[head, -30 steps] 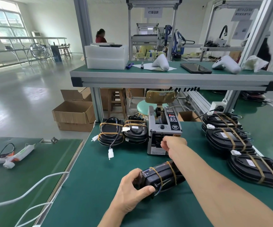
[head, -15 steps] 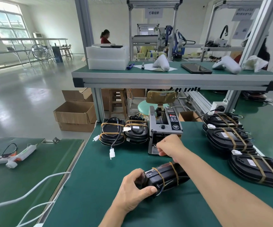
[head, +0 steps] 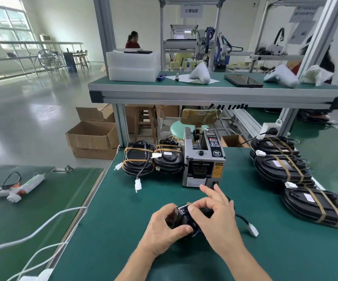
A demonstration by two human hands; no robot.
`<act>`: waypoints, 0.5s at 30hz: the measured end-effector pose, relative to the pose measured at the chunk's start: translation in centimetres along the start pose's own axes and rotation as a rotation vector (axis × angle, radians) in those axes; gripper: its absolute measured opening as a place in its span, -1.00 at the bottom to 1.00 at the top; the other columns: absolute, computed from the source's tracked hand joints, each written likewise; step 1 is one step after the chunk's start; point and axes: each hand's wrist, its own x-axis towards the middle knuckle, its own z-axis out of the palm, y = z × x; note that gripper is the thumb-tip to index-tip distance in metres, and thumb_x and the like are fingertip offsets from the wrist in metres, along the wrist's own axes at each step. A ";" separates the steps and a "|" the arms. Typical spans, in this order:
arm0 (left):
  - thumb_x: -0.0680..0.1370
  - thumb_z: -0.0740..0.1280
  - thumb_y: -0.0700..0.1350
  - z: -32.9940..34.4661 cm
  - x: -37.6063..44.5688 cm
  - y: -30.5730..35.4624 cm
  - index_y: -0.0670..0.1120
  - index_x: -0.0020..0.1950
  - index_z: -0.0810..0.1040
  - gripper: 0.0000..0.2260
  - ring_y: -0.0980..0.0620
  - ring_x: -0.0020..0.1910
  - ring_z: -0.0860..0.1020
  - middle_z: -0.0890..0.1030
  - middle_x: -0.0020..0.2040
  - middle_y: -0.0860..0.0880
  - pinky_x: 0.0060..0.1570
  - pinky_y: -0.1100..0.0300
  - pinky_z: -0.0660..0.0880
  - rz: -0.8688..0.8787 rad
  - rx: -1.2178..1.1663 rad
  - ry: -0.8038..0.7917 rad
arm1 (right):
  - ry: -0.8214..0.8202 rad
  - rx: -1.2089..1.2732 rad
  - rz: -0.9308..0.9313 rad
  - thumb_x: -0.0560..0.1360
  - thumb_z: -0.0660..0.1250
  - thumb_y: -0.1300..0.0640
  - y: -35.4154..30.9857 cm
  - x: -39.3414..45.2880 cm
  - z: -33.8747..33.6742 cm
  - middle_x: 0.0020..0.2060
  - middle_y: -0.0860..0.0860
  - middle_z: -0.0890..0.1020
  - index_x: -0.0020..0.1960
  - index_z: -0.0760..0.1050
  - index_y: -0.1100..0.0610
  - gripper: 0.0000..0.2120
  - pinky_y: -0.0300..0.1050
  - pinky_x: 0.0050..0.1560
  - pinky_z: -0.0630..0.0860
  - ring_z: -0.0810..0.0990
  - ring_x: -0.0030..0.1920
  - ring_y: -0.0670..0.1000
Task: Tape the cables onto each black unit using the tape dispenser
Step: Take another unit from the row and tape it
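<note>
My left hand [head: 165,226] grips the black unit [head: 184,219]; right hand [head: 214,211] pinches tape onto it. Rigid, glossy, likely slippery: hold by the edges, clear of the loose cable [head: 242,219].

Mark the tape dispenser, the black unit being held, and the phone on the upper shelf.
tape dispenser [head: 203,157]: head view, on its grey front face near the knob.
black unit [head: 181,217]: head view, on the strip showing between both hands.
phone [head: 243,80]: head view, on the middle of its dark screen.
</note>
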 end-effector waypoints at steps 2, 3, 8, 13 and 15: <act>0.31 0.59 0.46 0.0 0.0 0.0 -0.14 -0.11 0.53 -0.32 0.03 -0.21 0.44 0.48 -0.24 0.01 -0.17 0.00 0.35 -0.003 0.007 0.000 | 0.024 0.002 0.011 0.52 0.48 0.04 -0.1 0.2 0.3 0.45 -0.27 0.44 -0.26 0.64 -0.04 -0.82 0.04 0.62 -0.31 0.04 0.60 -0.26; 0.31 0.59 0.46 0.0 0.0 0.0 -0.14 -0.11 0.53 -0.32 0.03 -0.22 0.43 0.48 -0.24 0.02 -0.18 0.01 0.35 -0.003 0.008 0.002 | 0.028 -0.005 0.017 0.52 0.48 0.04 -0.1 0.3 0.4 0.46 -0.26 0.44 -0.27 0.64 -0.04 -0.81 0.04 0.61 -0.32 0.03 0.60 -0.25; 0.30 0.57 0.49 0.0 0.1 -0.1 -0.13 -0.13 0.51 -0.31 0.06 -0.25 0.39 0.45 -0.26 0.07 -0.21 0.04 0.31 0.009 0.026 0.014 | 0.034 -0.018 0.025 0.51 0.48 0.02 -0.2 0.4 0.7 0.48 -0.25 0.43 -0.30 0.64 -0.05 -0.79 0.05 0.61 -0.32 0.02 0.59 -0.27; 0.30 0.56 0.50 0.0 0.1 0.0 -0.18 -0.12 0.51 -0.26 0.05 -0.24 0.38 0.44 -0.26 0.04 -0.21 0.03 0.30 0.021 0.039 0.018 | 0.023 -0.002 0.028 0.51 0.48 0.02 -0.1 0.3 0.6 0.48 -0.27 0.42 -0.31 0.65 -0.06 -0.79 0.04 0.60 -0.35 -0.01 0.54 -0.34; 0.30 0.55 0.51 0.0 0.0 0.1 -0.21 -0.11 0.50 -0.23 0.05 -0.24 0.38 0.44 -0.25 0.03 -0.20 0.03 0.30 0.025 0.041 0.018 | 0.017 0.002 0.032 0.51 0.48 0.02 -0.2 0.2 0.5 0.49 -0.27 0.41 -0.31 0.65 -0.06 -0.78 0.04 0.59 -0.36 -0.02 0.56 -0.33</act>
